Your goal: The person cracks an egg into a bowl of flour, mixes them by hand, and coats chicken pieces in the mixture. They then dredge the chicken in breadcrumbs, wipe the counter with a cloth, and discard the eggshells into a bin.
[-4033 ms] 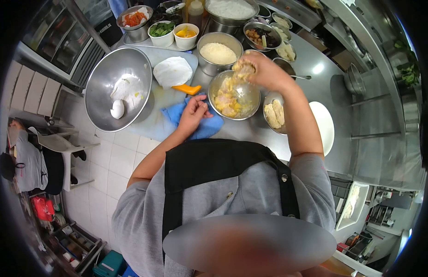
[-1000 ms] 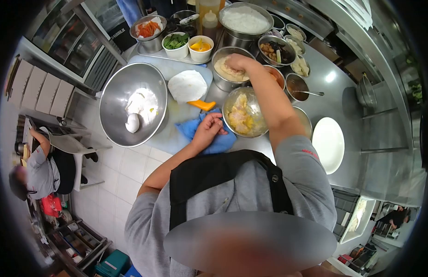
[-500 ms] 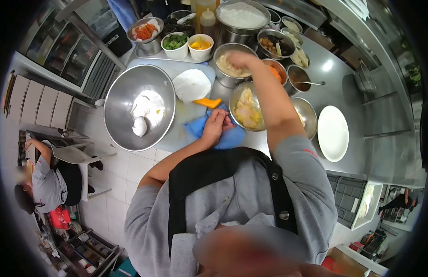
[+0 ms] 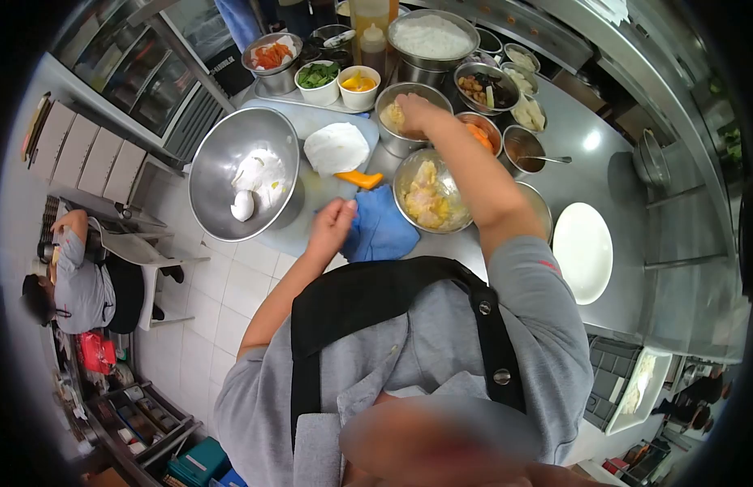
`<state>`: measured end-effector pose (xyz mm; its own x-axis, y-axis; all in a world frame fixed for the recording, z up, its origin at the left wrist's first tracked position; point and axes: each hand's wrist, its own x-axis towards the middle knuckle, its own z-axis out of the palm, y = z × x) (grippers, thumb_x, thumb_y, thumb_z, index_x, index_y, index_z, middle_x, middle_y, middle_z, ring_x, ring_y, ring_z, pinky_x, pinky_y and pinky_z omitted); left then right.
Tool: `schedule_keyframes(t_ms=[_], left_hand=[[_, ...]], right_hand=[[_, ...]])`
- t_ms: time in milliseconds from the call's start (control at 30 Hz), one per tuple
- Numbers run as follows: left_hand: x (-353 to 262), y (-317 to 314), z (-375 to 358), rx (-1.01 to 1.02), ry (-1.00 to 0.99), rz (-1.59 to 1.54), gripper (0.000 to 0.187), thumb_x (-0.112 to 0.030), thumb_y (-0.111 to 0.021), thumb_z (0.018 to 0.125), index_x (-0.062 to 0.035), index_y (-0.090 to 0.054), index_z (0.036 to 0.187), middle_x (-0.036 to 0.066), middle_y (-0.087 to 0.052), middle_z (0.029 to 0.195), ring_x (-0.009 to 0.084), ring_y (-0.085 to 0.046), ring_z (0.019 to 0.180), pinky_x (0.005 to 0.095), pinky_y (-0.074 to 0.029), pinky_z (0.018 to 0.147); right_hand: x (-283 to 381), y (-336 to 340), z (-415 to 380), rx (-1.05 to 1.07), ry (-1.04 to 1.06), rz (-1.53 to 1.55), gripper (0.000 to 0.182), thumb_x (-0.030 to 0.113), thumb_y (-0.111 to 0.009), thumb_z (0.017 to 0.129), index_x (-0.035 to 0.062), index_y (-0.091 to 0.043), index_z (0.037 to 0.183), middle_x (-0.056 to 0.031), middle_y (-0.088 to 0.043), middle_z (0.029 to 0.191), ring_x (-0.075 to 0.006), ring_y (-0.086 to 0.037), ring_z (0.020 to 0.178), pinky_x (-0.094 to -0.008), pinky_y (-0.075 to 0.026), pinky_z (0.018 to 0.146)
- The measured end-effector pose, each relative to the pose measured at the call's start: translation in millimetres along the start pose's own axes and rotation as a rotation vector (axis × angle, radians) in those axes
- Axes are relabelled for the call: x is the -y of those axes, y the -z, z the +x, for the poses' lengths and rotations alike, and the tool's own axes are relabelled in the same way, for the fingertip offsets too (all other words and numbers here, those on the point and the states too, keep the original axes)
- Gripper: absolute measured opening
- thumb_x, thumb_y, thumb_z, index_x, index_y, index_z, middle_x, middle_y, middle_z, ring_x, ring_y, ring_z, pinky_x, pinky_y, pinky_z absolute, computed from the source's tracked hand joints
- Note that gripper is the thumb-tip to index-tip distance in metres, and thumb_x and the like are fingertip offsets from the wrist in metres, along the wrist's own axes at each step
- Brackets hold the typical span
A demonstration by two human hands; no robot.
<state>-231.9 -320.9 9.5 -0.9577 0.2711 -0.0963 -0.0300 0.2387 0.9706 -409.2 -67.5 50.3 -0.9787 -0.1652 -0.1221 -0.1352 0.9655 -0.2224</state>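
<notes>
My right hand (image 4: pixel 421 114) reaches into a metal pot (image 4: pixel 403 144) of pale, yellowish food, its fingers bent down and closed at a pale lump. What they pinch is partly hidden. Just nearer stands a steel bowl (image 4: pixel 461 213) holding pale, yellow-coated food pieces (image 4: pixel 427 197). My left hand (image 4: pixel 333 227) is curled closed beside a crumpled blue cloth (image 4: pixel 380 224), with nothing visible in it. Beyond the cloth, a yellow-orange handle (image 4: pixel 361 178) sticks out from a white, rounded flat thing (image 4: pixel 336 149). At left, a large steel bowl (image 4: pixel 204 188) contains white powder and a white egg-shaped object (image 4: pixel 242 206).
Tubs of green leaves (image 4: pixel 318 75) and yellow pieces (image 4: pixel 359 83), a bowl of white powder (image 4: pixel 432 36) and several ingredient pots line the back. An orange-filled pot (image 4: pixel 479 134), a sauce pot with spoon (image 4: pixel 523 149) and a white oval plate (image 4: pixel 582 253) are rightward. A seated person (image 4: pixel 80 284) is left.
My left hand has moved left off the blue cloth and is now beside it. My right hand stays in the pot, its fingers now bent lower at the food. The view has shifted slightly.
</notes>
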Motion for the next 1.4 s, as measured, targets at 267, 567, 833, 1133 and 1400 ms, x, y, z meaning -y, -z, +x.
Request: schedule_keyframes(t_ms=[267, 567, 833, 1133, 1400], left_hand=[[33, 23, -5, -0.242, -0.284, 0.418, 0.021, -0.021, -0.052, 0.089, -0.0024, -0.052, 0.08, 0.007, -0.053, 0.062, 0.0143, -0.048, 0.055, 0.0278, -0.042, 0.056], [38, 20, -5, -0.214, -0.192, 0.296, 0.013, -0.015, -0.052, 0.088, -0.0029, -0.056, 0.094, 0.002, -0.059, 0.07, 0.0074, -0.052, 0.062, 0.0226, -0.044, 0.06], [50, 22, -3, -0.183, -0.185, 0.191, 0.014, -0.017, -0.053, 0.087, -0.0066, -0.057, 0.094, 0.004, -0.058, 0.066, 0.0113, -0.054, 0.058, 0.0247, -0.044, 0.057], [49, 23, -2, -0.195, -0.184, 0.192, 0.012, -0.016, -0.053, 0.087, -0.0067, -0.058, 0.093, 0.004, -0.057, 0.066, 0.0092, -0.053, 0.059, 0.0237, -0.044, 0.058], [49, 24, 0, -0.19, -0.164, 0.16, 0.013, -0.016, -0.053, 0.087, -0.005, -0.058, 0.093, 0.003, -0.06, 0.069, 0.0092, -0.055, 0.062, 0.0233, -0.045, 0.061]], right_hand=[[-17, 11, 19, 0.222, -0.042, 0.197, 0.055, 0.016, -0.066, 0.068, 0.002, -0.047, 0.118, -0.0193, -0.051, 0.119, -0.0298, -0.051, 0.109, -0.0372, -0.042, 0.09], [-19, 19, 29, 0.168, -0.098, 0.219, 0.042, 0.019, -0.057, 0.073, 0.0004, -0.056, 0.11, -0.0179, -0.058, 0.109, -0.0288, -0.057, 0.099, -0.0345, -0.046, 0.083], [-13, 15, 28, 0.449, 0.068, 0.414, 0.026, 0.023, -0.045, 0.083, 0.0005, -0.057, 0.087, -0.0083, -0.059, 0.077, -0.0154, -0.056, 0.067, -0.0304, -0.048, 0.059], [-28, 5, 36, 0.453, -0.081, 0.572, 0.027, 0.021, -0.05, 0.08, 0.0018, -0.057, 0.097, -0.0062, -0.056, 0.084, -0.0155, -0.053, 0.071, -0.0309, -0.044, 0.061], [-27, 13, 37, 0.435, -0.031, 0.227, 0.033, 0.016, -0.048, 0.077, -0.003, -0.055, 0.103, -0.0152, -0.063, 0.087, -0.0221, -0.061, 0.072, -0.0343, -0.047, 0.066]])
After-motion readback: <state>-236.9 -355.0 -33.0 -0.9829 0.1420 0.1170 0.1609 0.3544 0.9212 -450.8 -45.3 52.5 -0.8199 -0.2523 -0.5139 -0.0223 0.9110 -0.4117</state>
